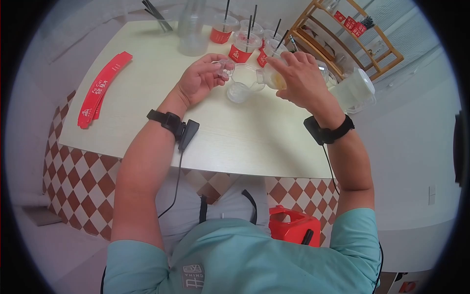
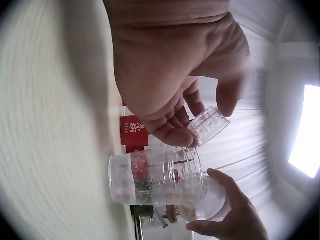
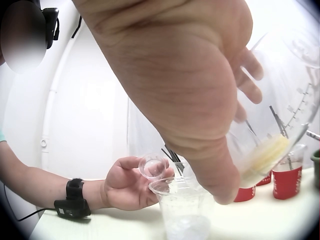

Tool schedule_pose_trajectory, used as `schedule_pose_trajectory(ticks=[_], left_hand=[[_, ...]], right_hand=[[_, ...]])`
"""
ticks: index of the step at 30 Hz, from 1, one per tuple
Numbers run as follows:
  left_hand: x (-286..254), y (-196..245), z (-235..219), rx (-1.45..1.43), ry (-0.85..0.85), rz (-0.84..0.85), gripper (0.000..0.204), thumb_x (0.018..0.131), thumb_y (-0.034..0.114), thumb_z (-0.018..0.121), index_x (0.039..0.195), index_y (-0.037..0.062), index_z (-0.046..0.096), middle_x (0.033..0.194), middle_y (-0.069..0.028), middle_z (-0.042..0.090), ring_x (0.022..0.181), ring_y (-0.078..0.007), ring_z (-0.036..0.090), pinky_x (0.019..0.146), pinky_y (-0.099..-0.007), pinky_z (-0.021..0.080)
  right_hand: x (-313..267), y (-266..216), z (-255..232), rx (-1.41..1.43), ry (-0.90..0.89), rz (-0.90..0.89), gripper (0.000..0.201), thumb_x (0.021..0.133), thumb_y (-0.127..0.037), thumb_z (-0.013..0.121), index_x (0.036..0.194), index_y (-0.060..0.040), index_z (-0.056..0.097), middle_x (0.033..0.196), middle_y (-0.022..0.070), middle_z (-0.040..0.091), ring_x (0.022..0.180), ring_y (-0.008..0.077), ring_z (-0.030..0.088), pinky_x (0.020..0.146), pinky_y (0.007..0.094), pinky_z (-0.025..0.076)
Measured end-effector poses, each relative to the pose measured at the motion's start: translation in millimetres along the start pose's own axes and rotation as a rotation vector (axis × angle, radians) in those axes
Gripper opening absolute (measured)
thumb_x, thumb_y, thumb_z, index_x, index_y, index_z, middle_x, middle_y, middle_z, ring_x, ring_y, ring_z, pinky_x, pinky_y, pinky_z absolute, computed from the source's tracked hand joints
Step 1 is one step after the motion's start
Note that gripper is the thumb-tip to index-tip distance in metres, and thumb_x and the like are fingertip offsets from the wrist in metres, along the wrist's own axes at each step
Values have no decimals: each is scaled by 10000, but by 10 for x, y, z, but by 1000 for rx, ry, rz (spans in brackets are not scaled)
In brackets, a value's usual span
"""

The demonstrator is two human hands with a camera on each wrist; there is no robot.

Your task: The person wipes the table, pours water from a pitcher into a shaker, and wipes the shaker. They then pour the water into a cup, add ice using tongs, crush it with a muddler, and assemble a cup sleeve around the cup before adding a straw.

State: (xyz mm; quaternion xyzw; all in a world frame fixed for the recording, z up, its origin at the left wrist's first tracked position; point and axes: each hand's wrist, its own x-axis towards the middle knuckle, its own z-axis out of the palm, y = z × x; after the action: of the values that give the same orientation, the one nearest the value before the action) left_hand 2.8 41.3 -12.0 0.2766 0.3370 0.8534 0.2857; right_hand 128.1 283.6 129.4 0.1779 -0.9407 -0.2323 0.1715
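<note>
My left hand [image 1: 198, 81] pinches a small clear plastic cap [image 2: 210, 125] between thumb and fingers, beside the rim of a clear plastic cup [image 2: 155, 175]. That cup stands upright on the table, with something clear and whitish at its bottom, as the right wrist view shows. Over the cup my right hand [image 1: 306, 81] grips a clear bottle [image 3: 280, 112] with measuring marks, tilted so that its mouth is at the cup's rim. Pale yellow contents [image 3: 267, 155] lie along the lower side of the bottle.
Several cups with red sleeves [image 1: 241, 54] and black straws stand behind. A tall clear stack of cups [image 1: 192, 32] is at the back, red paper sleeves [image 1: 100, 90] lie at left. A clear pitcher [image 1: 355, 90] stands at right, by a wooden rack [image 1: 338, 41].
</note>
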Motion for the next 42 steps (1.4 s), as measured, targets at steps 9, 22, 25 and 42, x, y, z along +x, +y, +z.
schedule_pose_trajectory(ticks=[9, 22, 25, 42], left_hand=[[-6, 12, 25, 8, 22, 2, 368, 957, 140, 572, 1310, 42, 530, 1221, -155, 663, 980, -192, 648, 856, -300, 531], [28, -29, -51, 5, 1, -6, 363, 961, 146, 579, 1307, 48, 531, 1239, -157, 643, 1004, -195, 620, 907, -328, 510], [26, -42, -53, 7, -4, -2, 373, 969, 158, 579, 1321, 49, 525, 1258, -162, 631, 1016, -198, 613, 912, -328, 507], [97, 168, 629, 688, 55, 252, 443, 946, 69, 648, 1370, 14, 532, 1211, -108, 632, 1032, -166, 606, 892, -292, 482]], right_hand=[[-123, 226, 177, 445, -164, 214, 865, 665, -269, 881, 1442, -195, 509, 1329, 140, 590, 1262, 333, 535, 1067, 447, 409], [-596, 154, 1043, 1698, 406, 569, 868, 819, -210, 825, 1504, -7, 332, 1392, 115, 534, 1303, 211, 508, 1103, 345, 406], [-649, 136, 1201, 1735, 516, 585, 850, 842, -241, 814, 1503, -16, 329, 1407, 113, 519, 1296, 221, 511, 1114, 354, 391], [-758, 91, 1328, 1820, 565, 516, 903, 821, -351, 818, 1499, -41, 307, 1420, 137, 496, 1326, 235, 482, 1125, 368, 376]])
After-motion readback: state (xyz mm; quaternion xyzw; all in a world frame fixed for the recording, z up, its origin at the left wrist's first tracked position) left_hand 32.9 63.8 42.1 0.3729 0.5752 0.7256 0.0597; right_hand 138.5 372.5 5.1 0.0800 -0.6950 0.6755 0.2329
